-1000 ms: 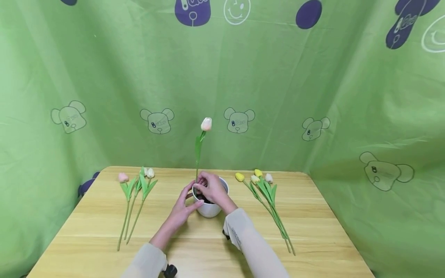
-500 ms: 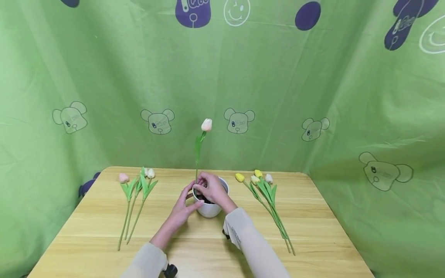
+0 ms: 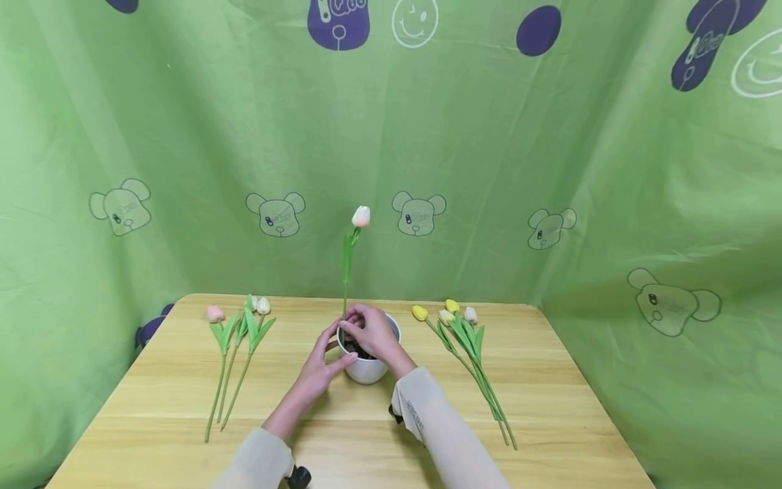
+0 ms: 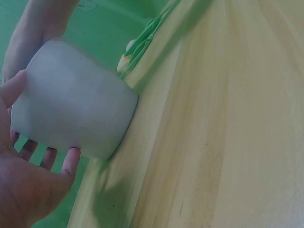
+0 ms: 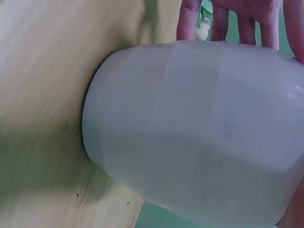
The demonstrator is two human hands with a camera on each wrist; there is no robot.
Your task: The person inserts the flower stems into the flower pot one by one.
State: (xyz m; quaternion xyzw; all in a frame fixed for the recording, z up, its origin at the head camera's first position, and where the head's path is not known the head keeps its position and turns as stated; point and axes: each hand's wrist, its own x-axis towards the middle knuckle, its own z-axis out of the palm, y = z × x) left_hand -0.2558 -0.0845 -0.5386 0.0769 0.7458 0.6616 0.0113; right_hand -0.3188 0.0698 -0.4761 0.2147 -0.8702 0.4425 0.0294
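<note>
A white pot [image 3: 366,371] with dark soil-like filling stands upright on the table. My left hand [image 3: 314,373] holds its left side, thumb at the rim and fingers spread along the wall, as the left wrist view also shows. Inside the near-left rim, my right hand [image 3: 374,334] pinches the low stem of a pale pink-white tulip [image 3: 347,261]. That tulip rises almost upright above the pot; its lower end is hidden by the fingers and rim. In the right wrist view the pot wall [image 5: 190,123] fills most of the picture, with left-hand fingers [image 5: 221,23] against it.
Left of the pot lie several tulips, one with a pink bloom [image 3: 215,313] and a white bloom [image 3: 263,305] among them. Yellow and white tulips [image 3: 473,339] lie in a bunch on the right. Behind the wooden table [image 3: 342,441] hangs a green printed curtain [image 3: 476,149].
Both hands keep their places on the pot and the tulip stem. The whole head view shifts very slightly; nothing else visibly moves.
</note>
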